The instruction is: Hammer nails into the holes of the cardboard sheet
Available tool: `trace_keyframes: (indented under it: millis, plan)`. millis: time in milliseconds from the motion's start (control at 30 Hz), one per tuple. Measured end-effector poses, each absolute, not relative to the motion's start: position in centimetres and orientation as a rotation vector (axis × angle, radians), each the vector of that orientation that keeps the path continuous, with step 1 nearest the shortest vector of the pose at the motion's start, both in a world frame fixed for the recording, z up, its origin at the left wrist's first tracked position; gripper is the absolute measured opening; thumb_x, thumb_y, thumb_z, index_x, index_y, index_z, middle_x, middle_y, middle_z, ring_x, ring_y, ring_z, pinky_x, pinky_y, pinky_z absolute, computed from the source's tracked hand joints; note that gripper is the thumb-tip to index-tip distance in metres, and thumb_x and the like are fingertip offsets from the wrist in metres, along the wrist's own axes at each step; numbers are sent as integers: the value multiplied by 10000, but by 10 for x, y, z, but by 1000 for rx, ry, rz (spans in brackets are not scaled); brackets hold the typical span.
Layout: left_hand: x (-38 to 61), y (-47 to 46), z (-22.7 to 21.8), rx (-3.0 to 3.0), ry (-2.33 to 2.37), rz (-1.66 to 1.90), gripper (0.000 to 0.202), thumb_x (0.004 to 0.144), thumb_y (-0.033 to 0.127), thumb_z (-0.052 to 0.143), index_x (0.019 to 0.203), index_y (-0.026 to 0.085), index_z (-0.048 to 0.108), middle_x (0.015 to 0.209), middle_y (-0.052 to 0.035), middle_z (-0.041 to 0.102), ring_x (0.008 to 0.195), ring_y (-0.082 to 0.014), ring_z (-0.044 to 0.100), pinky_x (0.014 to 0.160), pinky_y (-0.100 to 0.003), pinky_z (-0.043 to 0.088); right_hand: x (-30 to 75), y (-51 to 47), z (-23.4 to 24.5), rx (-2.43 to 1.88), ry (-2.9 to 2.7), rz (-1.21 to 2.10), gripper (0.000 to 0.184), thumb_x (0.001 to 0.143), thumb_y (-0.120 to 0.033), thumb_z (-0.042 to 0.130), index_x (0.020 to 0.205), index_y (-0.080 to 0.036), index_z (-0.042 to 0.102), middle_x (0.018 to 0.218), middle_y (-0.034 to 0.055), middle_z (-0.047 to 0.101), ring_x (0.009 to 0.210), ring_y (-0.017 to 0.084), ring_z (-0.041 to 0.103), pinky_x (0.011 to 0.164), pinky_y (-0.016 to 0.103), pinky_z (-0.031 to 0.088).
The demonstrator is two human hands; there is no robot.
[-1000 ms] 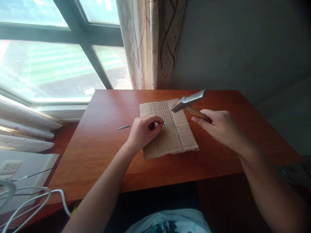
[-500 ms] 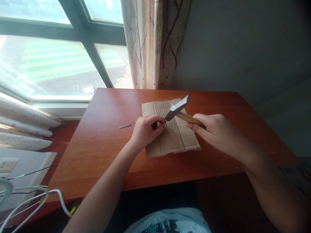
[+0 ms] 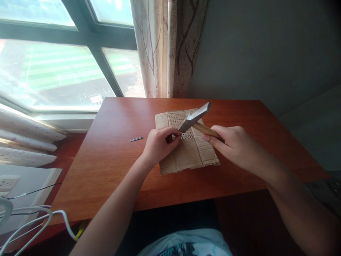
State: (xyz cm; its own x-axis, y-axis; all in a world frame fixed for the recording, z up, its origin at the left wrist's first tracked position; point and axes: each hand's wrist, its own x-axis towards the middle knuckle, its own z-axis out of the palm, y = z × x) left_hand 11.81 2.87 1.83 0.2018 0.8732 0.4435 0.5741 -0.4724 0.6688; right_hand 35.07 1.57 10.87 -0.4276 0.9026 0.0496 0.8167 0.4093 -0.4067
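Observation:
My right hand (image 3: 231,142) is wrapped around the wooden handle of a hammer (image 3: 195,115), its metal head tilted up to the right. The head's lower end meets the pinched fingertips of my left hand (image 3: 161,142). Between that thumb and forefinger is what looks like a nail, almost wholly hidden by the fingers and the hammer. Under both hands lies a flat piece of cardboard (image 3: 186,154), with rows of small holes in its upper part and a line of dark slanted marks across its middle. Left of my left hand, slim metal nails (image 3: 136,139) rest on the table.
The reddish-brown wooden table (image 3: 112,177) stands against a window (image 3: 61,71) and a patterned curtain (image 3: 157,53). A grey wall (image 3: 253,53) rises at the back right. White cables (image 3: 50,213) hang by the table's front left corner, near a wall socket (image 3: 9,183).
The hammer head has shifted slightly, its lower end a little farther left and its upper end a touch higher. My left hand keeps its pinch in nearly the same place.

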Motion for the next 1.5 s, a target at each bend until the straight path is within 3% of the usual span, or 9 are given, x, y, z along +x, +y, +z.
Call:
trace_keyframes:
  millis: [667,1033,1267,1500]
  plan:
    - [117,29,19,2148,1370,1104,45,787,178,654,765,187,691,641,27,642,552,-85,532,534,-199,402,347,11,108,-1502,-2430,470,379,973,-434,496,671,-215,427,567,-27,528,510,120,475,528,281,270]
    - [117,28,21,2096,1364,1075,82,779,161,668,847,198,696,639,41,634,556,-81,529,557,-199,411,351,12,103,-1516,-2431,462,380,980,-432,483,675,-211,436,579,-24,547,514,117,481,533,273,272]
    - [117,28,22,2047,1350,1046,335,732,106,674,1026,225,564,813,41,713,587,-82,555,573,-202,429,349,14,100,-1548,-2447,487,356,977,-413,490,687,-213,442,600,-20,558,543,127,500,543,273,275]
    - [116,28,21,2061,1338,1044,341,742,109,663,1043,228,554,827,35,724,575,-79,557,565,-199,426,349,17,90,-1550,-2443,497,360,981,-436,470,700,-212,460,613,-13,573,562,133,521,557,272,299]
